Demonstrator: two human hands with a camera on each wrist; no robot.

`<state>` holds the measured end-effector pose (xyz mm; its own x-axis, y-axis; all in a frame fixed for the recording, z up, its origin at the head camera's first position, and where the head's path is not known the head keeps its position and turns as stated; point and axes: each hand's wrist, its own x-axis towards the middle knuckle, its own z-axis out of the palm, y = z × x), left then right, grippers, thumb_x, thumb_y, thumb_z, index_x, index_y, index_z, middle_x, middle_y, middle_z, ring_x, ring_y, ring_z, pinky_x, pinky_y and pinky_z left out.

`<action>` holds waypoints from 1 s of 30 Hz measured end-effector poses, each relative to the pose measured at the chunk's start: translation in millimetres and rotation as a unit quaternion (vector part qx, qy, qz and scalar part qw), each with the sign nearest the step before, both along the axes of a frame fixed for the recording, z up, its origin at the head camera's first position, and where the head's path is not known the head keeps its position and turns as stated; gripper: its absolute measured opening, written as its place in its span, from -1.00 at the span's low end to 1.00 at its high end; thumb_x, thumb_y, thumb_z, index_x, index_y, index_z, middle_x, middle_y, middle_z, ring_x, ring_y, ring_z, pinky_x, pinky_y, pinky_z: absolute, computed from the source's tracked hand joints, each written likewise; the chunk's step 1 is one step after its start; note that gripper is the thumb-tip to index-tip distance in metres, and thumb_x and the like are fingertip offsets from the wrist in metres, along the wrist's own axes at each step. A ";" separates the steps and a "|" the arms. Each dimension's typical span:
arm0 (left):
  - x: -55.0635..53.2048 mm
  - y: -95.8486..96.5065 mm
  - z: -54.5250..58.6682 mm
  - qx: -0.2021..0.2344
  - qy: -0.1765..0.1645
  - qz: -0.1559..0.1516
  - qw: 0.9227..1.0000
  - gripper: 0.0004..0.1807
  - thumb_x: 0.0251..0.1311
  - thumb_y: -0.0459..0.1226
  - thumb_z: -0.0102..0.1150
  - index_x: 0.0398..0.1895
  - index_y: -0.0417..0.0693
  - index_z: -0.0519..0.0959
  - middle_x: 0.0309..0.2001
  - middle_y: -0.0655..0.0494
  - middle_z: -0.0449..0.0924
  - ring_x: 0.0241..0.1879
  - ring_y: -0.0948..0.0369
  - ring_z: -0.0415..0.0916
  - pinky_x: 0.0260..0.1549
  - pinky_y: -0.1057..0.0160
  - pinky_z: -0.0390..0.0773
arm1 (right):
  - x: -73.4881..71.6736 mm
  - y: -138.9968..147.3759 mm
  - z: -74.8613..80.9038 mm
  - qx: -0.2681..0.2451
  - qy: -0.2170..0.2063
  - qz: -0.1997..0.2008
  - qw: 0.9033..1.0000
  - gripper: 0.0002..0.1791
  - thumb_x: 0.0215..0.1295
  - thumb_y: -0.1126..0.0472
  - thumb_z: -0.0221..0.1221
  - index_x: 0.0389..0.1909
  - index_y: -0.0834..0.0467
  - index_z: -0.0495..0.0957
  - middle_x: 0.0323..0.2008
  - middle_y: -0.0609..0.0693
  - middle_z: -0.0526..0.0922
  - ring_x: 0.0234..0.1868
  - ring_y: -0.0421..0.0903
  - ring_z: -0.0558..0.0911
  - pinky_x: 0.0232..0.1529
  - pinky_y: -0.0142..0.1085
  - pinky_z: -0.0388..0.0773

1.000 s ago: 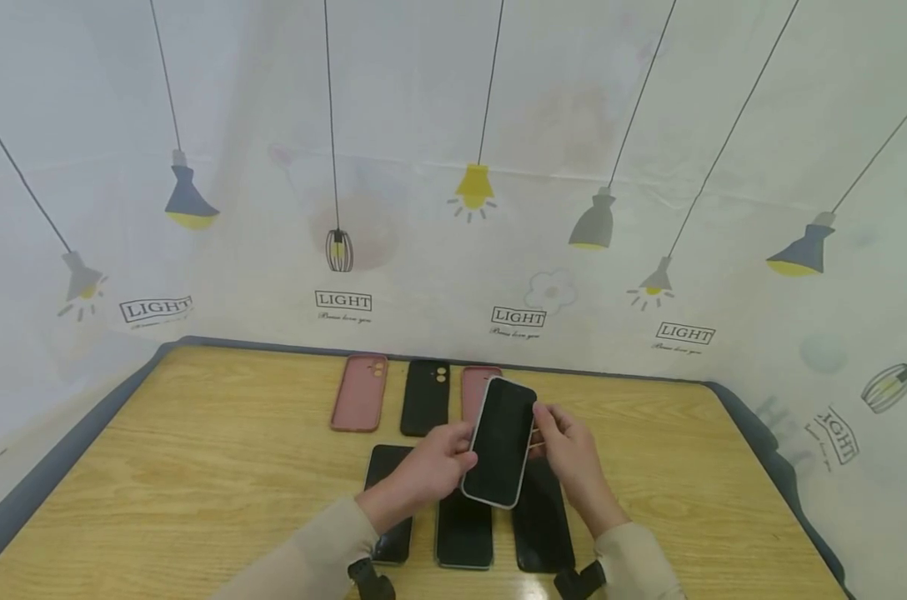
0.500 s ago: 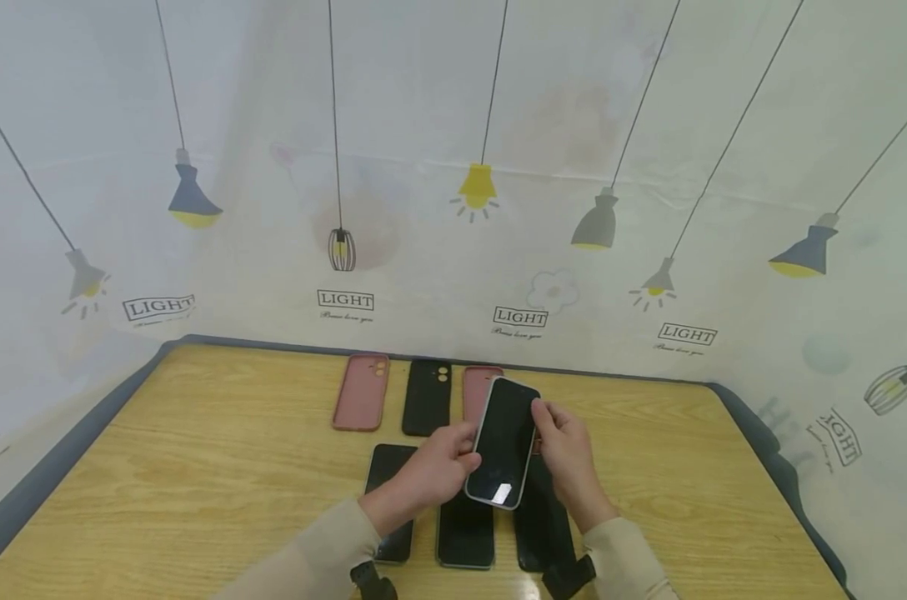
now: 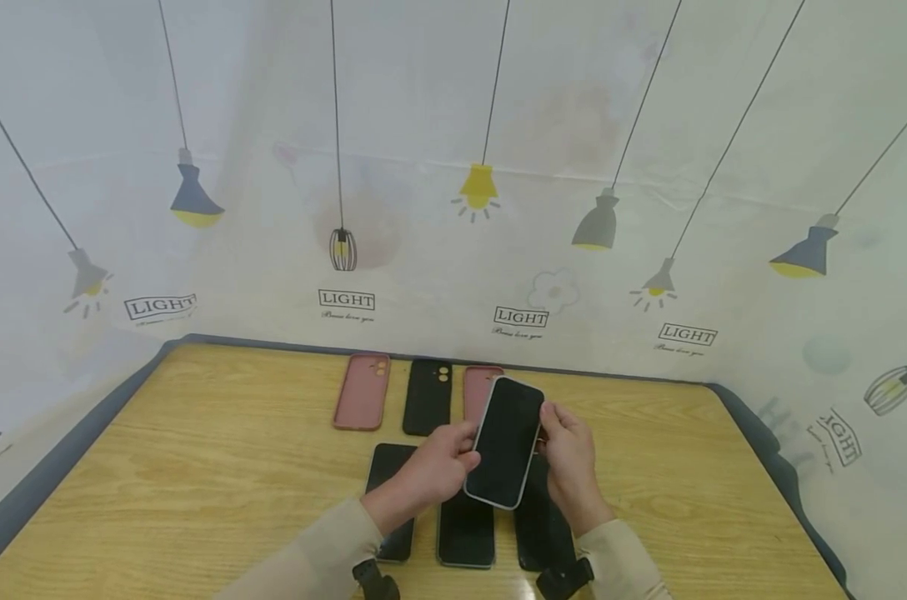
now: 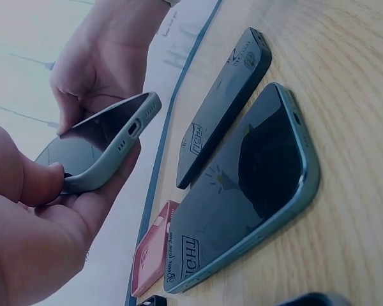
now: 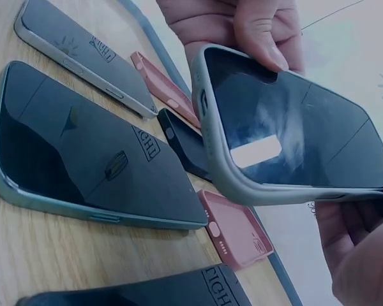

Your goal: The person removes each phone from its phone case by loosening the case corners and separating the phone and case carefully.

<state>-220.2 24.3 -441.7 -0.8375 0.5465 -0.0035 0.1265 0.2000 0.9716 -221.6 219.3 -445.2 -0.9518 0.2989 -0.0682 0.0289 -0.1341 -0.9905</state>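
Observation:
Above the table, both hands hold a phone (image 3: 504, 442) in a pale, light-rimmed case (image 5: 233, 182), its dark screen facing up. At its lower left edge, the left hand (image 3: 433, 468) grips with the thumb at the screen's border and fingers beneath. The right hand (image 3: 572, 467) holds the right edge near the upper corner, thumb along the rim. In the right wrist view, the case rim stands slightly proud of the screen along one long side. Below lie a left phone (image 3: 395, 543), a middle phone (image 3: 465, 533) and a right phone (image 3: 541, 525), partly covered by the hands.
Along the back of the wood-grain table (image 3: 221, 467) lie a pink phone case (image 3: 361, 392), a black phone case (image 3: 427, 398) and another pink case (image 3: 478, 385), partly behind the held phone. A printed curtain (image 3: 423, 125) surrounds the table's back and sides.
The right thumb has slid from over the screen's right border to the outer edge. A bright reflection on the screen has gone. The left hand has stayed nearly still.

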 end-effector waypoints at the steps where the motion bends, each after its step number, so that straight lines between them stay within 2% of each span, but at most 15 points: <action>1: -0.2 -0.1 -0.2 0.001 -0.001 0.000 1.000 -0.60 0.52 -0.52 -0.09 0.36 -0.37 0.41 0.19 -0.31 0.61 0.16 -0.04 0.59 0.14 -0.06 0.60 | 0.3 0.0 0.3 -0.006 0.002 0.001 1.000 -0.65 0.67 0.22 -0.07 -0.03 0.41 0.59 -0.45 -0.14 0.55 -0.41 -0.24 0.55 -0.36 -0.40 0.52; 4: -1.0 -0.3 -0.4 0.004 -0.002 0.000 1.000 -0.58 0.52 -0.53 -0.11 0.38 -0.38 0.39 0.21 -0.32 0.60 0.20 -0.09 0.57 0.17 -0.10 0.58 | 0.5 -0.2 0.2 -0.031 0.002 0.001 1.000 -0.67 0.66 0.23 -0.07 -0.14 0.30 0.64 -0.45 -0.14 0.55 -0.42 -0.24 0.53 -0.36 -0.40 0.49; 8: -2.8 0.4 -0.5 -0.003 0.009 0.007 1.000 -0.61 0.50 -0.54 -0.09 0.34 -0.39 0.43 0.15 -0.31 0.64 0.09 -0.02 0.63 0.06 0.00 0.64 | 0.9 0.8 -0.5 -0.065 0.005 0.010 0.998 -0.63 0.67 0.23 -0.09 -0.28 0.16 0.66 -0.44 -0.13 0.56 -0.41 -0.23 0.54 -0.35 -0.39 0.49; 11: -3.1 2.2 -0.4 -0.009 0.019 0.022 1.000 -0.63 0.46 -0.56 -0.07 0.27 -0.38 0.48 0.09 -0.27 0.68 -0.02 0.05 0.65 0.00 0.06 0.66 | 1.3 1.8 -1.0 -0.081 0.003 0.018 0.997 -0.62 0.68 0.22 -0.10 -0.26 0.14 0.67 -0.41 -0.14 0.62 -0.38 -0.23 0.58 -0.30 -0.38 0.54; 15: -1.0 4.4 1.9 -0.009 0.024 0.041 0.999 -0.62 0.41 -0.59 -0.09 0.23 -0.37 0.51 0.03 -0.25 0.71 -0.07 0.06 0.66 -0.05 0.07 0.67 | 0.9 2.3 -2.1 -0.091 -0.007 0.018 0.996 -0.61 0.68 0.23 -0.12 -0.25 0.12 0.68 -0.41 -0.15 0.65 -0.36 -0.24 0.59 -0.28 -0.39 0.55; 23: -0.9 6.4 2.7 -0.008 0.057 0.052 0.997 -0.57 0.31 -0.65 -0.17 0.16 -0.38 0.54 -0.01 -0.25 0.72 -0.12 0.08 0.65 -0.15 0.19 0.61 | -2.1 -2.3 -2.1 -0.174 0.002 0.022 0.984 -0.50 0.66 0.27 -0.09 -0.51 0.01 0.66 -0.48 -0.18 0.66 -0.39 -0.26 0.60 -0.32 -0.42 0.53; 27: -2.3 3.4 4.4 -0.010 0.054 0.053 0.997 -0.64 0.33 -0.64 -0.16 0.09 -0.40 0.54 -0.02 -0.28 0.71 -0.16 0.08 0.61 -0.23 0.23 0.54 | -1.1 -0.3 -0.8 -0.167 -0.016 0.030 0.985 -0.50 0.66 0.22 -0.06 -0.52 -0.01 0.68 -0.53 -0.16 0.66 -0.49 -0.24 0.58 -0.44 -0.40 0.48; 30: -2.8 1.6 4.2 -0.005 0.041 0.057 0.997 -0.66 0.34 -0.63 -0.16 0.07 -0.43 0.53 -0.03 -0.30 0.71 -0.16 0.06 0.61 -0.25 0.23 0.53 | 0.9 1.8 0.7 -0.166 -0.034 0.054 0.984 -0.51 0.70 0.13 -0.11 -0.45 -0.02 0.68 -0.49 -0.14 0.68 -0.47 -0.21 0.61 -0.41 -0.37 0.54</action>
